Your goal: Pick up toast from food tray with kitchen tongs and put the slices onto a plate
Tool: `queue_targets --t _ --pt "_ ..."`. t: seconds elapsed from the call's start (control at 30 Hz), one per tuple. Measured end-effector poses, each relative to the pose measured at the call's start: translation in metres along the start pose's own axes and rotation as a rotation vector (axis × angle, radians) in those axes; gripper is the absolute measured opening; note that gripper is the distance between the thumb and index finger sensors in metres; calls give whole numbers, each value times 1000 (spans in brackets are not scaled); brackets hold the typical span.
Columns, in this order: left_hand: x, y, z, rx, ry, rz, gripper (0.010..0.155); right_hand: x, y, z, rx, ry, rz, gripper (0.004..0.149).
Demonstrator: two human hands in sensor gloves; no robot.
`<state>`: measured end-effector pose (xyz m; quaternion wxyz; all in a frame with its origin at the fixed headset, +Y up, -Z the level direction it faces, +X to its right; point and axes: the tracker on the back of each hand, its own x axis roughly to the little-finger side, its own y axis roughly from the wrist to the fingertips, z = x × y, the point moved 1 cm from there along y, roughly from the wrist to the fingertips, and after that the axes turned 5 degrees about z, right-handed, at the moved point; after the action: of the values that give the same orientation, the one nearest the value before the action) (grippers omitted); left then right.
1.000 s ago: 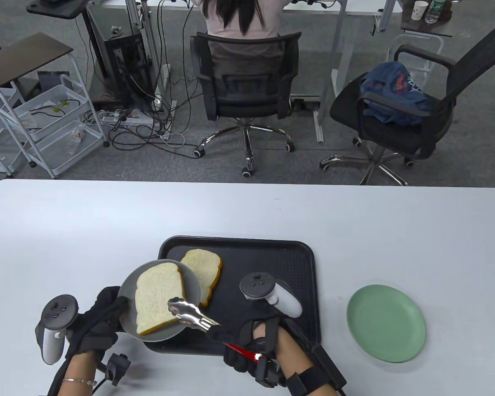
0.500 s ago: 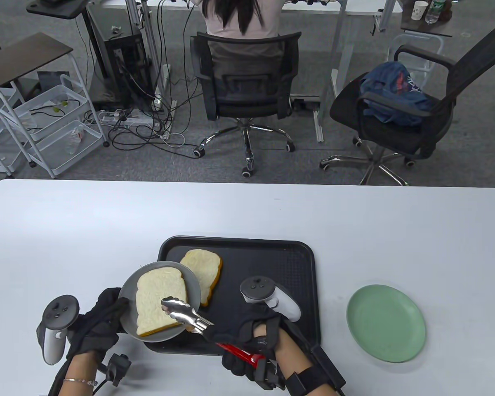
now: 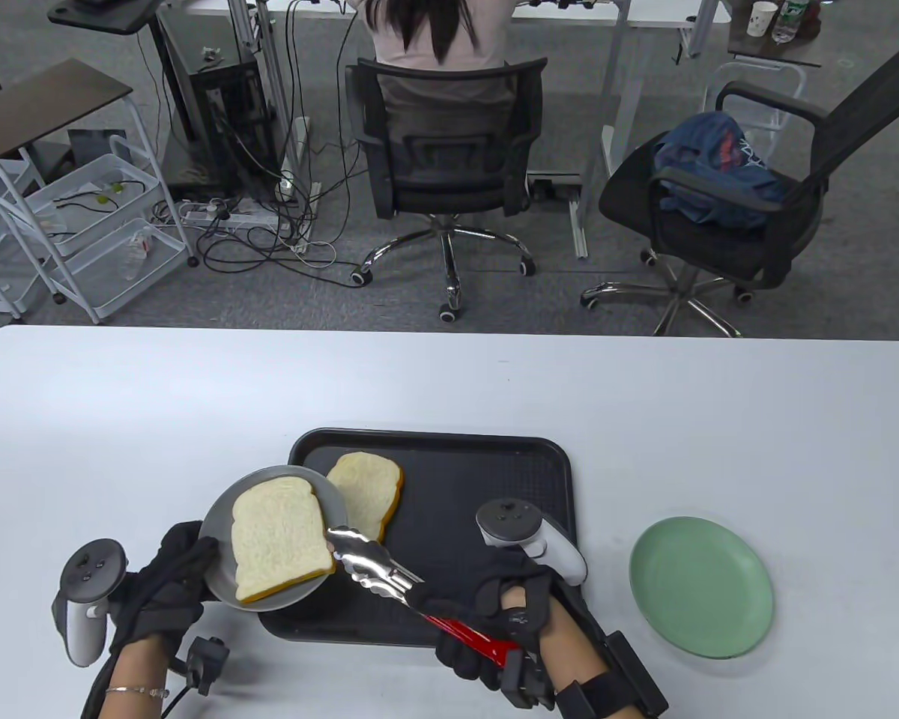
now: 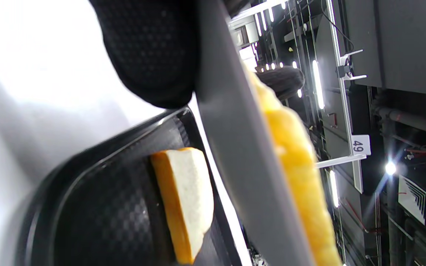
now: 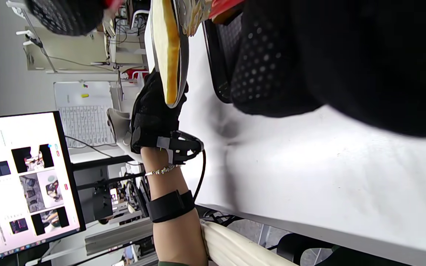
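Note:
My left hand [image 3: 166, 580] grips the near-left rim of a grey plate [image 3: 217, 524] and holds it raised over the black tray's [image 3: 494, 457] left end. One toast slice [image 3: 279, 539] lies on this plate. A second toast slice [image 3: 367, 490] lies on the tray, partly under the plate's edge, and shows in the left wrist view [image 4: 187, 199]. My right hand [image 3: 494, 629] grips the red handles of the kitchen tongs [image 3: 389, 573]; their metal tips sit at the right edge of the plated slice, off the bread. In the right wrist view the plate with toast [image 5: 170, 55] appears edge-on.
A green plate [image 3: 700, 588] sits on the white table [image 3: 195, 404] right of the tray. Beyond the table's far edge stand office chairs, one with a seated person, and a wire cart at the left.
The tongs' tips came off the top of the plated slice and drew back rightward with my right hand. My left hand shifted the grey plate with its toast slightly left.

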<state>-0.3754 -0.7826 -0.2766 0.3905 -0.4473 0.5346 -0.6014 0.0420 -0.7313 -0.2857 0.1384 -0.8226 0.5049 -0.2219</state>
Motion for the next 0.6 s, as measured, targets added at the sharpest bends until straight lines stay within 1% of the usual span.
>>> queue_targets --t 0.13,0.3,0.47,0.6 --pt "1 0 -2 -10 -14 -1 53 14 -7 9 35 16 -31 93" --pt "0 -1 -4 -18 -18 -2 53 37 -7 18 72 44 -91 93" --pt "-1 -1 -4 -21 -19 -3 53 54 2 20 84 52 -154 92" --pt "0 -1 -5 -22 -18 -4 53 59 13 20 82 50 -174 91"
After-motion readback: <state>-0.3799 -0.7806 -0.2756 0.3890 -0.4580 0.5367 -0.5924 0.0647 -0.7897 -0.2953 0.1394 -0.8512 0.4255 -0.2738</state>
